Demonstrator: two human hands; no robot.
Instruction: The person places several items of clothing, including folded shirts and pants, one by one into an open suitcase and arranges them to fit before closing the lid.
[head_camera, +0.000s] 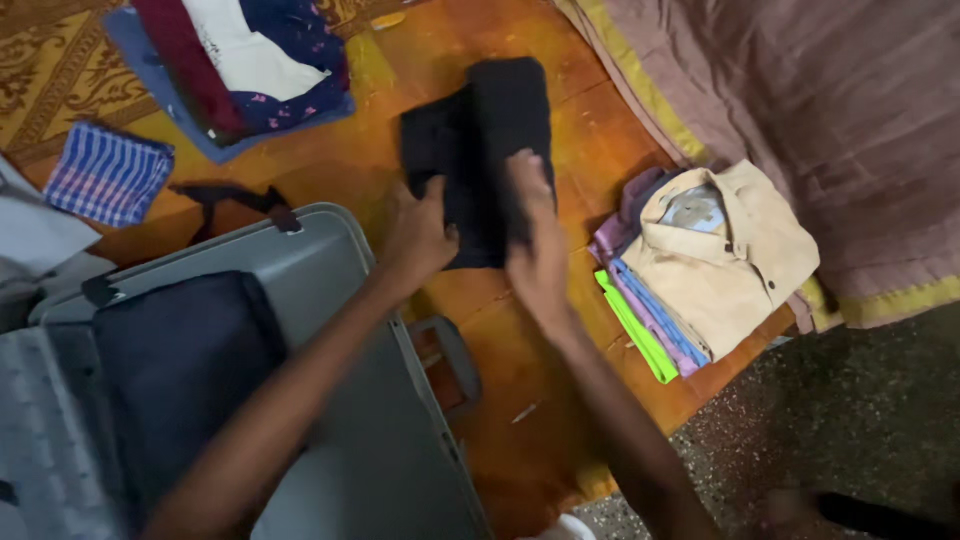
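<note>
Two hands: both of mine rest on one folded black garment (480, 150) that lies on the orange mat (520, 400).
Left hand: my left hand (420, 235) presses on the garment's lower left edge, fingers bent and closed against the cloth.
Right hand: my right hand (535, 245) lies flat along the garment's right side, fingers stretched out and held together, palm down; it is blurred, so I cannot tell whether it pinches any cloth.
Black garment: it sits near the middle of the mat, between the suitcase and the shirt stack, folded into a long upright block.
Suitcase: a grey suitcase (330, 400) lies open at lower left under my left forearm, with a dark piece of clothing (170, 370) inside.
Shirt stack: to my right I see a folded tan shirt (725, 255) on top of lilac, blue and green folded pieces.
Far pile: a stack of navy, white and maroon clothes (240, 60) lies at upper left, with a blue checked cloth (105, 172) beside it.
Blanket: a brown blanket (800, 100) with a yellow border covers the upper right.
</note>
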